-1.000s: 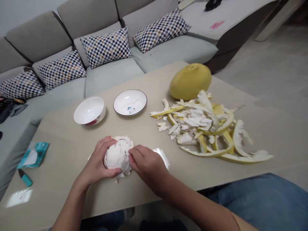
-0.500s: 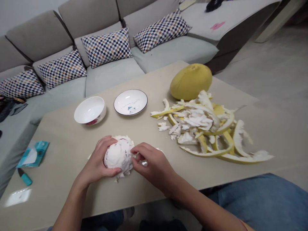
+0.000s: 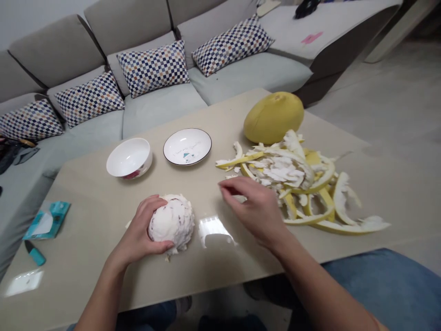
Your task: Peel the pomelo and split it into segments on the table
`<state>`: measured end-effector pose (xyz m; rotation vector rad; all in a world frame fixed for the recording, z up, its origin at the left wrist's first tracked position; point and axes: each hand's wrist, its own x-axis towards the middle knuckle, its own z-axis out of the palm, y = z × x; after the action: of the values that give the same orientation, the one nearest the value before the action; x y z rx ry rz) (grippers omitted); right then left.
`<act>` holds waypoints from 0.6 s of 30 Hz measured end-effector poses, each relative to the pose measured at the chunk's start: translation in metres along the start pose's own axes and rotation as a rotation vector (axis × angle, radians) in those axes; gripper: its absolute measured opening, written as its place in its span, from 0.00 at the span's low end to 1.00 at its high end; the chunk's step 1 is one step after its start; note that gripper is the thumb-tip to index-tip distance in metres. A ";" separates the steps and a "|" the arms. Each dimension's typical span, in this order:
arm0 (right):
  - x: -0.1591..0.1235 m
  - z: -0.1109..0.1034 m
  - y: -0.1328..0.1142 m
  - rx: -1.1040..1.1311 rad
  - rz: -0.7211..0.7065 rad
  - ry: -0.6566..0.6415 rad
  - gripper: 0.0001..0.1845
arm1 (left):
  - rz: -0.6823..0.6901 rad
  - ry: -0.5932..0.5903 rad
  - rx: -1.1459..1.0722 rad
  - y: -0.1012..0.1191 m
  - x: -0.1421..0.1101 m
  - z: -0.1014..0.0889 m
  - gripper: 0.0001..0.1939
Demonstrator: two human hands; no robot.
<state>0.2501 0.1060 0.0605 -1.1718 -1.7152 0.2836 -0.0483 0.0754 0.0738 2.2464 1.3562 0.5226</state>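
A peeled pomelo [image 3: 175, 224], still coated in ragged white pith, rests on the table near its front edge. My left hand [image 3: 139, 232] is wrapped around its left side, thumb low and fingers over the top. To the right, apart from the fruit, my right hand [image 3: 257, 209] hovers with thumb and fingertips pinched together. Whatever is between those fingertips is too small or hidden to make out. Just beyond this hand lies a heap of yellow-and-white pomelo peel [image 3: 292, 170], partly covered by it.
A whole yellow pomelo [image 3: 274, 117] stands behind the peel. Further back on the table [image 3: 86, 257] are a white bowl [image 3: 129, 157] and a dark-rimmed plate [image 3: 187, 147]. At left lie a tissue pack [image 3: 55, 220] and a teal-handled knife [image 3: 36, 254]. A sofa [image 3: 155, 108] borders the far side.
My right hand has moved from the pomelo's right side, rightward and slightly away from me, to the peel heap's edge. My left hand and the fruit have stayed put.
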 end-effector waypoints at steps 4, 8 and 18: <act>0.002 -0.041 0.029 -0.201 0.022 0.115 0.10 | -0.023 -0.001 0.034 0.004 0.001 0.000 0.40; -0.002 -0.063 0.057 -0.439 0.011 0.190 0.13 | -0.022 -0.011 0.067 0.014 0.006 0.000 0.38; -0.035 0.006 -0.010 -0.046 -0.139 -0.184 0.10 | -0.014 -0.004 0.118 0.026 0.008 0.004 0.38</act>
<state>0.2411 0.0751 0.0436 -1.0804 -1.9632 0.2753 -0.0241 0.0712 0.0863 2.3277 1.4338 0.4433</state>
